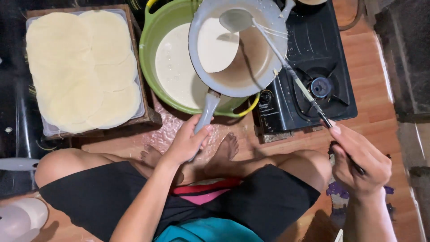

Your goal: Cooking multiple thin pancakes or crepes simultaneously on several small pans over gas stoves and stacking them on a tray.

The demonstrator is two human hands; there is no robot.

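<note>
Currently we grip the grey frying pan (237, 49) by its handle, left hand (186, 143) clamped, tilted over the green batter basin (154, 36) at 12 o'clock. Right hand (358, 161) pinches the ladle (237, 20). Batter sloshes; the pan is probably front-heavy, so we hold the handle firmly.

Glossy pan, plastic basin, wood floor

The grey frying pan (251, 67) looks smooth enamelled; the green basin (154, 33) glossy plastic; the stove (313, 40) matt black metal; the floor (367, 89) polished wood.
</note>
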